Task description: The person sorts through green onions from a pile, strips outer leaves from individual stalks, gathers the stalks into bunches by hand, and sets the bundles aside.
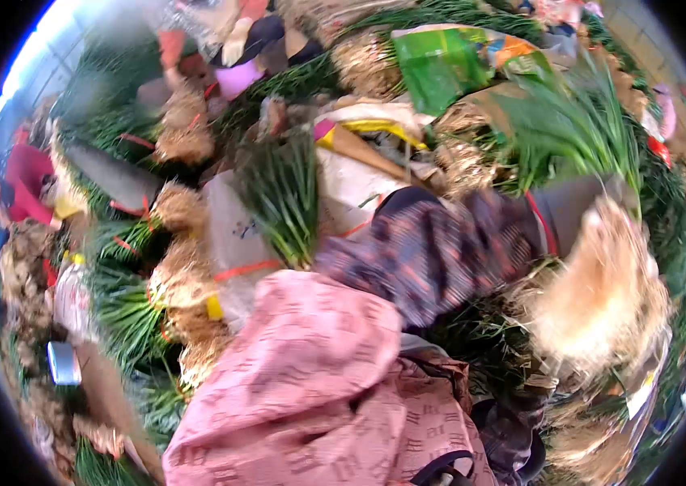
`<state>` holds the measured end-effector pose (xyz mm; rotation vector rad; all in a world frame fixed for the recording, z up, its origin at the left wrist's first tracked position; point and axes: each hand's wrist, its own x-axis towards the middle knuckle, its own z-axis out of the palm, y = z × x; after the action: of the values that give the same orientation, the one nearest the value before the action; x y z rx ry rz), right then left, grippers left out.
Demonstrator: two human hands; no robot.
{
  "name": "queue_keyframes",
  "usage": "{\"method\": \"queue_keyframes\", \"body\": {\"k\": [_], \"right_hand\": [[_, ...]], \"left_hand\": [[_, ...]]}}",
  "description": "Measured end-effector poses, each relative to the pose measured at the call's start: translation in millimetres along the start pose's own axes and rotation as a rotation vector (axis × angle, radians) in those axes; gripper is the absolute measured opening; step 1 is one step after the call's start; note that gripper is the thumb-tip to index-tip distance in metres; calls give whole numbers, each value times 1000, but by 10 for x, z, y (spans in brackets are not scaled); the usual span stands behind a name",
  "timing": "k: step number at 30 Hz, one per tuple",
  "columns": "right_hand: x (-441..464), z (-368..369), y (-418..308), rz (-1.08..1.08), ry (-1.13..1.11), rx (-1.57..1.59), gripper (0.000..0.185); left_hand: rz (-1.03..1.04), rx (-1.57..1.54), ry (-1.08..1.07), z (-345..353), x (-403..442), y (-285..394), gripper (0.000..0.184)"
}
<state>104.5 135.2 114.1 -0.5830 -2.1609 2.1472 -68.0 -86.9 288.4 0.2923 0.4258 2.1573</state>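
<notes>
A plaid sleeve with a red-edged grey cuff reaches to the right. At its end my right hand (602, 193), in grey, is closed round a large bundle of green onions (581, 121). The bundle's pale, tangled roots (602, 292) hang below the hand, blurred by motion, and its green leaves spread above. My left hand does not show; pink patterned cloth (302, 364) covers the lower middle. Beyond the cloth, a smaller green bunch (282, 190) lies on a whitish sack (229, 219).
Bundles with straw-coloured roots (185, 267) lie at the left. A green plastic bag (444, 69) lies at the top. A person in red (27, 182) is at the far left; other people show partly at the top. A dark shoe (513, 433) is at the lower right.
</notes>
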Motion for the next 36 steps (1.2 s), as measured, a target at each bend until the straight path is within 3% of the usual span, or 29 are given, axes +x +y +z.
{"method": "queue_keyframes", "body": {"k": [3,6,8,10,11,12,16,18,19,21,23,24,26,27,28,29,30,32,34,36], "right_hand": [[3,114,-229,-59,-40,-109,34],[100,239,-520,-167,-76,-100,33],[96,490,-879,-182,-71,56,29],[124,560,-885,-137,-141,-65,37],[128,613,-856,-162,-161,-88,37],[68,618,-807,-179,-193,-106,38],[73,724,-958,-353,-277,103,40],[28,742,-1320,-515,-200,106,46],[34,784,-1472,-678,-153,146,55],[77,935,-1795,-753,-52,44,79],[349,1227,-1950,-833,-113,-36,90],[320,1353,-2122,-727,-218,30,92],[309,1394,-2343,-344,-272,166,71],[824,1292,-2139,-266,-172,518,52],[1321,1192,-1943,-234,-55,870,37],[1065,934,-1906,-234,139,1103,22],[1435,565,-1531,-267,163,1177,20],[986,166,-1361,-264,232,1002,19],[861,-207,-845,-172,19,819,17],[711,-357,-360,-19,8,894,19]], "left_hand": [[177,131,-203,112,-191,625,23],[226,77,-516,201,-339,885,25],[166,-24,-718,297,-396,959,27],[33,-112,-893,362,-431,977,29],[-25,-84,-960,367,-442,1022,30],[-89,68,-1157,395,-381,1096,37],[-68,139,-1090,500,-602,907,40],[-84,122,-1052,505,-614,784,41],[-104,120,-1041,523,-610,720,41],[-189,117,-1069,497,-517,591,45],[-274,125,-1087,430,-410,481,48],[-318,134,-1093,396,-390,428,49],[-277,146,-950,327,-457,331,46],[-262,144,-923,296,-510,304,46],[-254,153,-901,247,-535,266,46],[-235,154,-883,222,-582,265,45],[-222,167,-864,235,-627,265,45],[-161,180,-819,155,-729,311,44],[-66,203,-751,51,-881,385,43],[64,243,-656,-97,-1109,507,42]]}}
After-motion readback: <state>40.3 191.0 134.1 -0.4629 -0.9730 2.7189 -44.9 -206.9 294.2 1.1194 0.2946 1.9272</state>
